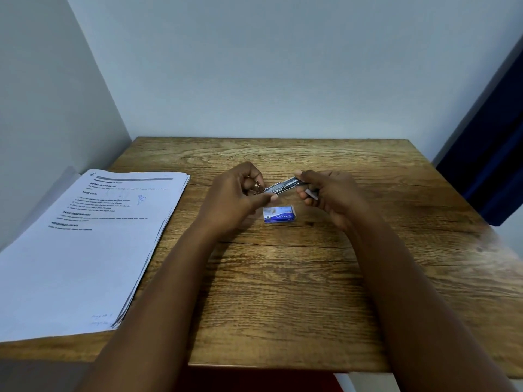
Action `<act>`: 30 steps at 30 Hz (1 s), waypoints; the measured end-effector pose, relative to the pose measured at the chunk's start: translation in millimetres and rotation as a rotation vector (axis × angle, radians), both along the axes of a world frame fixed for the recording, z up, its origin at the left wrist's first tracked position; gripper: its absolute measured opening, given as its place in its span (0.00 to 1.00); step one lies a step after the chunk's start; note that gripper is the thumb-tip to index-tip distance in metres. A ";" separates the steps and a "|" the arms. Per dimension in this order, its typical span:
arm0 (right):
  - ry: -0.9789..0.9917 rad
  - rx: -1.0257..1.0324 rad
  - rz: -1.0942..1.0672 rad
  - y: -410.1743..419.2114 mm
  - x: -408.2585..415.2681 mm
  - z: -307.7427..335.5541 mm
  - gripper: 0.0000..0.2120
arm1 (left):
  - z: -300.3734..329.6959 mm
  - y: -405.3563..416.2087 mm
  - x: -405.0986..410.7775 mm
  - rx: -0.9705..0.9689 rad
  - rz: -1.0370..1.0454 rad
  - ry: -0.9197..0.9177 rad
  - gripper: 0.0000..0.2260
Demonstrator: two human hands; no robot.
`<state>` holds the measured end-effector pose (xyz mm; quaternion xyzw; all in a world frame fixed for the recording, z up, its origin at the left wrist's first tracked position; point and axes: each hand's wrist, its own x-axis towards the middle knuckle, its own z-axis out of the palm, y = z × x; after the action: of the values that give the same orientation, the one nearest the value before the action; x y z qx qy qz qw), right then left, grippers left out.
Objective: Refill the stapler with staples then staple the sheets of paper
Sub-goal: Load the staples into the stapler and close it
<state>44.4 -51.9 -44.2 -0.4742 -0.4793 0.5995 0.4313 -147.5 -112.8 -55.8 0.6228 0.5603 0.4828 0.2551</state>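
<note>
Metal stapler (283,185) pinched between both hands' fingers (273,197); staple strip apparently in right.

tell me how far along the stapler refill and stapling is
Early. Both hands, left hand and right hand, hold the stapler above the table, apparently mid-refill; whether staples are in, I cannot tell. The staple box lies just below. The sheets of paper sit untouched at left, so stapling remains.
</note>
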 end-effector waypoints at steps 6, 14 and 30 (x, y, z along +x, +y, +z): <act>-0.039 0.153 -0.151 1.1 1.1 1.3 0.11 | -4.0 2.2 -0.6 0.015 0.055 0.088 0.15; 0.005 0.381 -0.001 -10.0 -8.4 4.2 0.07 | -4.4 1.2 1.2 0.035 0.058 0.141 0.14; -0.059 0.416 0.127 -20.0 -13.5 5.1 0.06 | -4.5 -0.7 5.3 0.008 0.020 0.135 0.14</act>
<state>30.9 -71.9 -39.1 -0.3611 -0.6339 0.4996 0.4671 -142.2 -113.5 -60.3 0.6495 0.5804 0.4443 0.2092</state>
